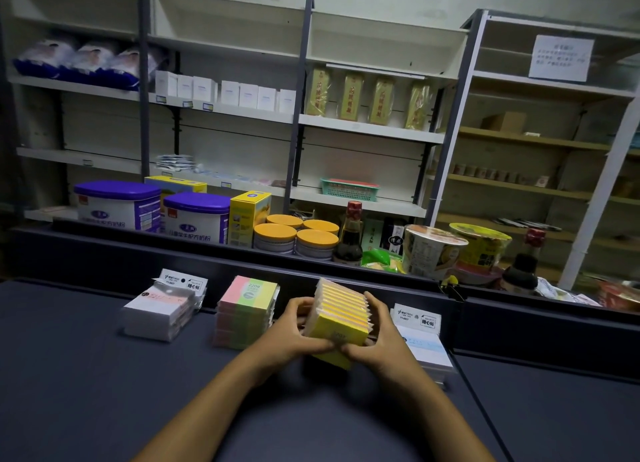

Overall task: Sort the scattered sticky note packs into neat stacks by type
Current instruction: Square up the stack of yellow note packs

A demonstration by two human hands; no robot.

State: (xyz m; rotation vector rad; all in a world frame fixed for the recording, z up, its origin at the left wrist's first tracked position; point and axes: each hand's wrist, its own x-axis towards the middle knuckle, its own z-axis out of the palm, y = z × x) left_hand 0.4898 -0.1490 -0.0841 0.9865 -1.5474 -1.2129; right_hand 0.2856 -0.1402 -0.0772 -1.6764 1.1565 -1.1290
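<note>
Purple-lidded tins [196, 215], green basket [348, 189]

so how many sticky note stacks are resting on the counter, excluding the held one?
3: white stack far left, pink-green stack centre-left, blue-white stack right, partly hidden by the right hand.

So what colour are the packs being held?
Yellow packs, with orange edges; head view.
</note>
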